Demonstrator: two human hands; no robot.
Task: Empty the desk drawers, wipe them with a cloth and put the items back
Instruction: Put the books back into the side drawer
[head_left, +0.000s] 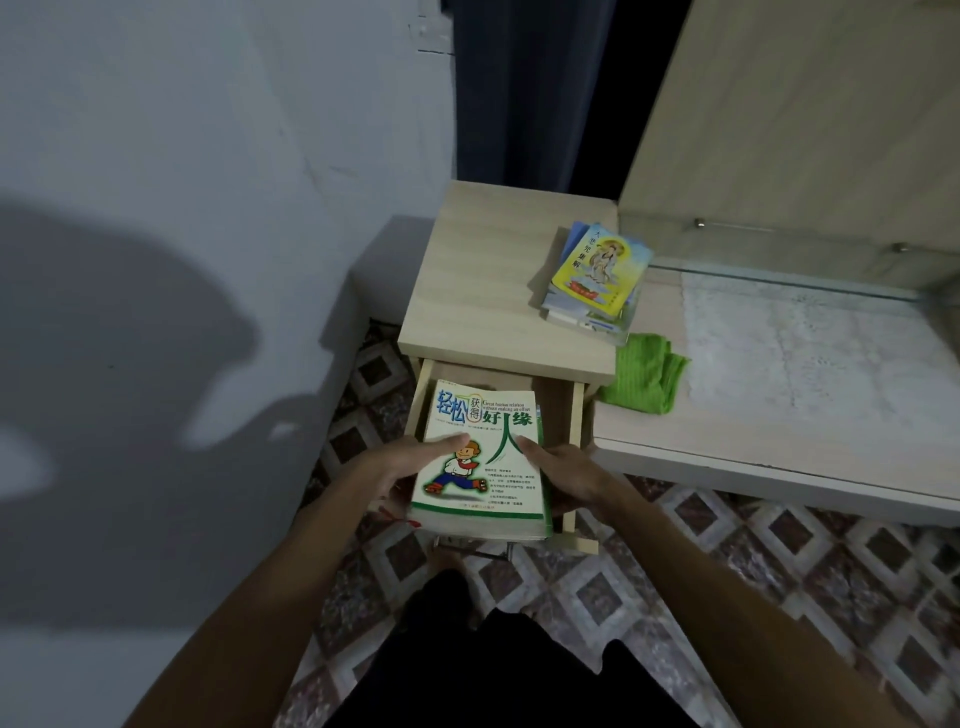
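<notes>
A book lies over the open drawer; behind, a book stack on the worktop; a cloth to its right.

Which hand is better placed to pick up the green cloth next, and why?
Probably the right hand. The green cloth lies on the surface right of the open drawer, on that hand's side. The left hand would have to cross the book that both hands grip.

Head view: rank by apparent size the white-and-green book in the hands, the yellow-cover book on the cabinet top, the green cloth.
1. White-and-green book, clearly largest, though nearest the camera.
2-3. Yellow-cover book and green cloth look alike; the cloth is bunched, so no ranking.
</notes>
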